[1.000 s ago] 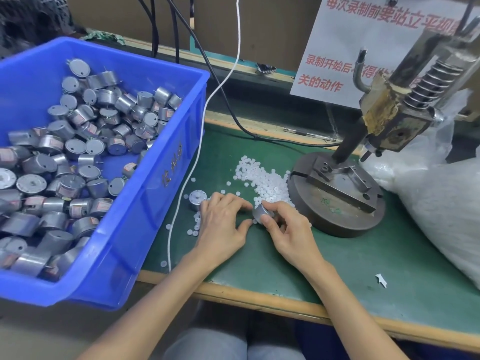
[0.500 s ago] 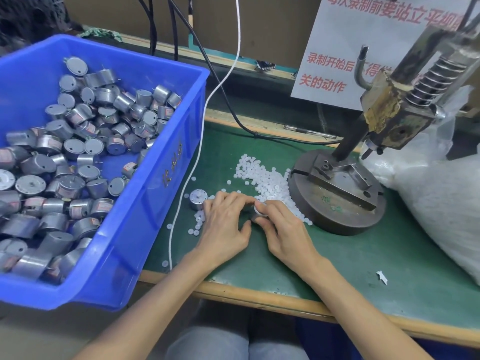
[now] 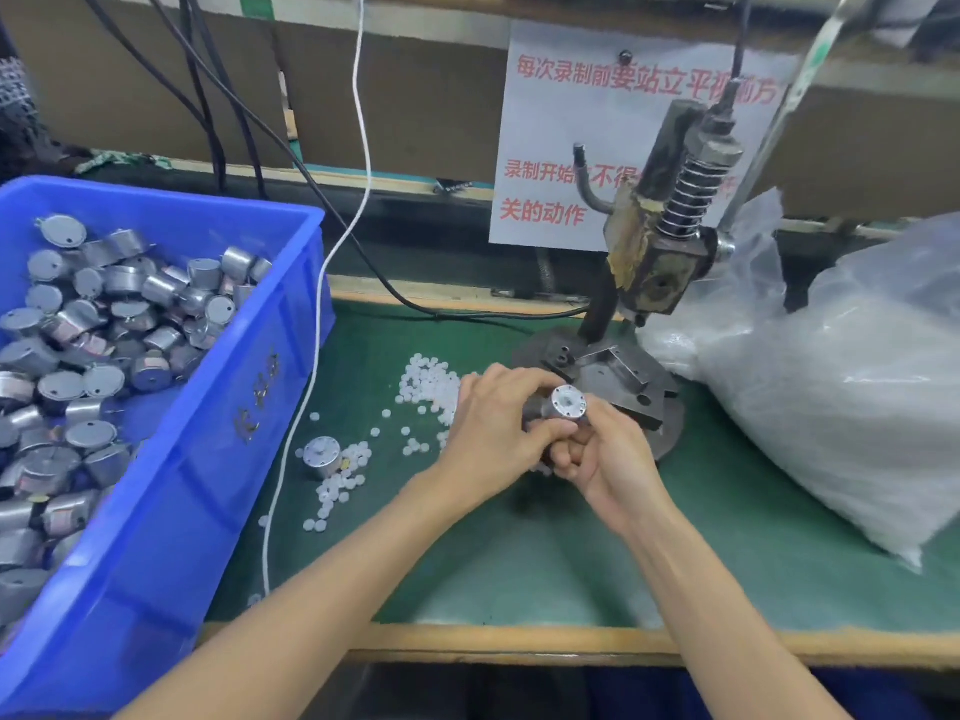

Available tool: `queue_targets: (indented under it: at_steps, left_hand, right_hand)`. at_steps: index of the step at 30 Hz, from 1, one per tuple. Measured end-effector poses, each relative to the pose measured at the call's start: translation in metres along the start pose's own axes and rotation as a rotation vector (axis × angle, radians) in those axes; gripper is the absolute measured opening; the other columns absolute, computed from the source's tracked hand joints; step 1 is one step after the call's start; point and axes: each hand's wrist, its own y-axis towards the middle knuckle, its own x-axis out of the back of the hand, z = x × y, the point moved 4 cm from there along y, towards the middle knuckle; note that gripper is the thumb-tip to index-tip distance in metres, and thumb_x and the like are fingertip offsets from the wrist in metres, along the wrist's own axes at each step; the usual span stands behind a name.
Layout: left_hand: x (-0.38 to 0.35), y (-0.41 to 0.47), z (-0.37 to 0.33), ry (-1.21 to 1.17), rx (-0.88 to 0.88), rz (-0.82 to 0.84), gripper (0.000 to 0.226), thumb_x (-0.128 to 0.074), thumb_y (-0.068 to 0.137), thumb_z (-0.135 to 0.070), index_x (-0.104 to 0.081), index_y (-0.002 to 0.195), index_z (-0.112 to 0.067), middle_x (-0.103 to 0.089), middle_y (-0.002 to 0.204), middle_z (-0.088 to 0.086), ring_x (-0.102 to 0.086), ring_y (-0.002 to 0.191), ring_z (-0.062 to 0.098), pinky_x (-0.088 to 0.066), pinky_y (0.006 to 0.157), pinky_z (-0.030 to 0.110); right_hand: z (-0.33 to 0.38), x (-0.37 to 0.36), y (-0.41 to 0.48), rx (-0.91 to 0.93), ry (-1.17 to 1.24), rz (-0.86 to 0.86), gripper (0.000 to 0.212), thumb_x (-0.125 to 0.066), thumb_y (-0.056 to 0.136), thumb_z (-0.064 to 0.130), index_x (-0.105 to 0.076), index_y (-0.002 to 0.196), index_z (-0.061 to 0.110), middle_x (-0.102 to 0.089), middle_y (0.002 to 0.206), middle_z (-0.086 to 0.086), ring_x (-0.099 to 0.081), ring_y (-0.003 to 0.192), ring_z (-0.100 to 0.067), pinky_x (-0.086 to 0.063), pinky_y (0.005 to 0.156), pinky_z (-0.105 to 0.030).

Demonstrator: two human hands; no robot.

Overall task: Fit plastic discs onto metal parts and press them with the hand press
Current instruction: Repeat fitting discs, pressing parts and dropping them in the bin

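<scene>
Both hands have risen off the green mat [image 3: 519, 563]; left hand [image 3: 493, 433] and right hand [image 3: 608, 459] curl fingers round one metal part [image 3: 566, 405], just before the hand press [image 3: 654, 262]. Disc fitting seems in hand; next, seat it squarely in the press

I see a blue bin [image 3: 249, 407] of shiny silver metal parts [image 3: 104, 379], small white plastic discs [image 3: 428, 379] on the green bench [image 3: 519, 563], a white sign [image 3: 550, 122] with red writing, a dark grey hand press [image 3: 657, 262] and a milky white bag [image 3: 857, 397].
</scene>
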Motion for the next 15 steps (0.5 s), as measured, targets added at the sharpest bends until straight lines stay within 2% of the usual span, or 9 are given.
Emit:
queue_targets:
  at_steps: [5,9,12,15]
  left_hand:
    - [-0.042,0.036,-0.009,0.15,-0.028,0.028,0.033,-0.068,0.08,-0.038,-0.062,0.11,-0.023,-0.061,0.105,-0.009,-0.044,0.104,0.014,-0.016,0.077,0.022]
    - [-0.06,0.057,-0.003,0.226,-0.003,-0.004,0.037,-0.066,0.081,-0.043,-0.063,0.114,-0.026,-0.053,0.121,-0.007,-0.034,0.112,0.014,-0.014,0.081,0.022]
    - [-0.062,0.063,0.003,0.223,0.03,-0.032,0.038,-0.066,0.079,-0.047,-0.064,0.112,-0.029,-0.055,0.121,-0.011,-0.034,0.109,0.012,-0.013,0.079,0.021]
    - [-0.063,0.064,0.002,0.213,0.023,-0.046,0.038,-0.067,0.079,-0.047,-0.064,0.112,-0.028,-0.062,0.114,-0.012,-0.038,0.104,0.011,-0.013,0.077,0.022]
  right_hand:
    - [0.024,0.036,0.001,0.031,-0.058,-0.136,0.01,-0.04,0.1,0.009,-0.049,0.1,0.012,-0.064,0.074,-0.013,-0.053,0.043,-0.015,-0.038,0.038,-0.021]
    - [0.033,0.064,-0.001,0.143,-0.23,-0.25,0.019,-0.042,0.093,-0.001,-0.052,0.104,0.011,-0.071,0.07,-0.01,-0.054,0.043,-0.014,-0.037,0.037,-0.02]
    - [0.053,0.08,-0.002,0.301,-0.317,-0.36,0.018,-0.046,0.091,-0.002,-0.06,0.093,0.008,-0.069,0.062,-0.001,-0.049,0.041,-0.01,-0.034,0.038,-0.019]
    - [0.101,0.08,0.0,0.557,-0.382,-0.473,0.022,-0.052,0.091,0.004,-0.063,0.08,0.019,-0.066,0.062,0.006,-0.048,0.048,-0.007,-0.039,0.051,-0.022]
